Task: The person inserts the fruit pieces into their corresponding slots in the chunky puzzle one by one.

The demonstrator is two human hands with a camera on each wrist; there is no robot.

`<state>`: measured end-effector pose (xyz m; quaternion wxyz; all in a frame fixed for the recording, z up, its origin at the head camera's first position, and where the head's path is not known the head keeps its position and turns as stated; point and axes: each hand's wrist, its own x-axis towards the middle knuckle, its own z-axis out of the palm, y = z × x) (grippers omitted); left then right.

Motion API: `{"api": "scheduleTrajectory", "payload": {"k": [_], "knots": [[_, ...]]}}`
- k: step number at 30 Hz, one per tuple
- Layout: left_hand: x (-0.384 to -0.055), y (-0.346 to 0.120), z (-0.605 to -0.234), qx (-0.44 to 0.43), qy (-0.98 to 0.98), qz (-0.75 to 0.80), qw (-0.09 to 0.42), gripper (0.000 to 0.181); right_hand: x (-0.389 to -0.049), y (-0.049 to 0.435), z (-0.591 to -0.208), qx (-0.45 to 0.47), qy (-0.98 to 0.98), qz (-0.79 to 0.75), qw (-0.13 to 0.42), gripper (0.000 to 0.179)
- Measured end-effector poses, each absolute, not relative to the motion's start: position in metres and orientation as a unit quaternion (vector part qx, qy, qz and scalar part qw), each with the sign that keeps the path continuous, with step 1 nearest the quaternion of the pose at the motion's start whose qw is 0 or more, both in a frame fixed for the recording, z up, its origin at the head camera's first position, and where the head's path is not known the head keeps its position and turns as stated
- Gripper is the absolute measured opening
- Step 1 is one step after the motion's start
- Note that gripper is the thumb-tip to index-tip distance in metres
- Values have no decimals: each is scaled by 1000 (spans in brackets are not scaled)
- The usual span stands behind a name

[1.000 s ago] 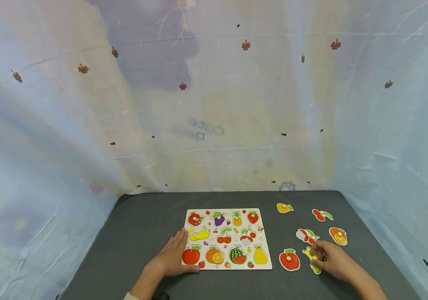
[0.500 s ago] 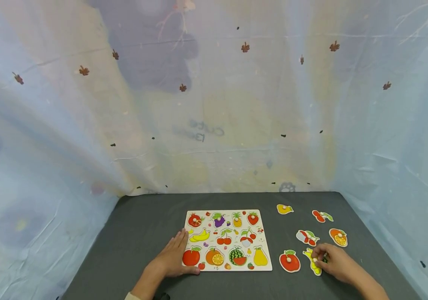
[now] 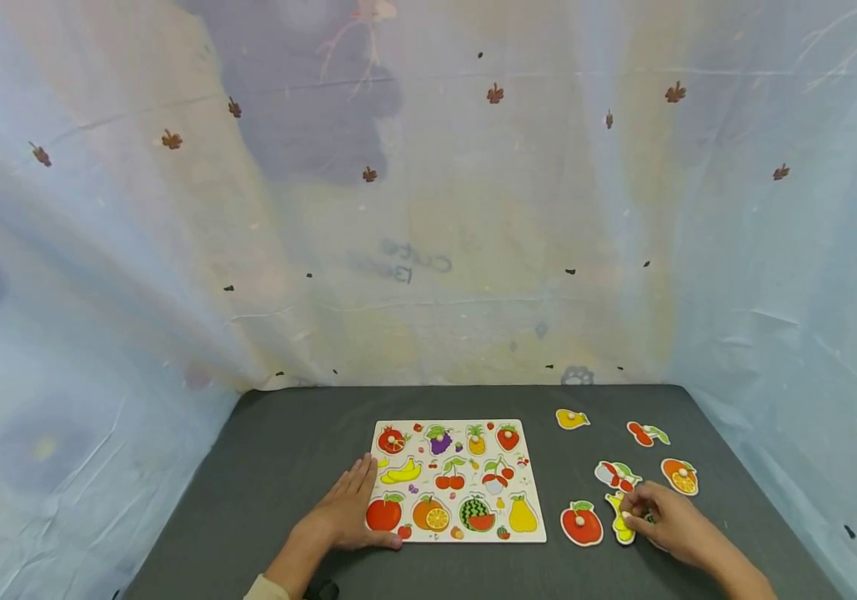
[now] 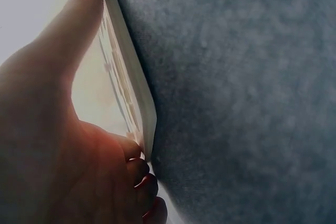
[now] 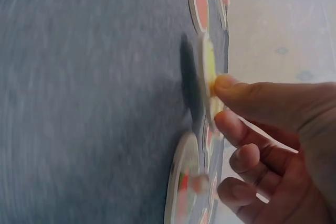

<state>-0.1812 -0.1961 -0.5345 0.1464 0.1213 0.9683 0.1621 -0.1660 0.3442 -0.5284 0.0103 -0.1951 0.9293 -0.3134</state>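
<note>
A white fruit puzzle board (image 3: pixel 462 492) lies flat on the dark table. My left hand (image 3: pixel 349 508) rests along its left edge, fingers straight, with the thumb at the lower left corner. On the right, my right hand (image 3: pixel 667 521) pinches the knob of a yellow banana puzzle piece (image 3: pixel 623 525) between thumb and finger. In the right wrist view the banana piece (image 5: pixel 206 72) is lifted a little, its shadow apart from it on the table. A watermelon piece (image 5: pixel 184 182) with a knob lies under the curled fingers; in the head view the hand mostly hides it.
Around the right hand lie an apple piece (image 3: pixel 582 525), a red-and-white cherry piece (image 3: pixel 616 476), an orange piece (image 3: pixel 679 477), a red cherry piece (image 3: pixel 648 433) and a pear piece (image 3: pixel 572 418). A printed curtain (image 3: pixel 436 333) encloses the dark table (image 3: pixel 301 442).
My right hand has raised the banana piece off the table and shifted it slightly left and up in the view. My left hand has stayed on the board's edge.
</note>
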Motion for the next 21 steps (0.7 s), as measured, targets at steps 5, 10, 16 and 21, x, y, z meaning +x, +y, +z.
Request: {"api": "scheduleTrajectory", "payload": {"k": [5, 10, 16, 21], "knots": [[-182, -195, -537, 110, 971, 155, 146, 143, -169, 329, -530, -191, 926, -326, -11, 14], [-183, -194, -537, 111, 973, 145, 142, 144, -175, 310, -531, -211, 917, -334, -54, 17], [-183, -193, -536, 113, 974, 139, 138, 144, -185, 284, -524, -210, 915, -341, -44, 14], [-183, -192, -536, 111, 975, 138, 136, 143, -192, 261, -520, -198, 919, -337, -45, 13]]}}
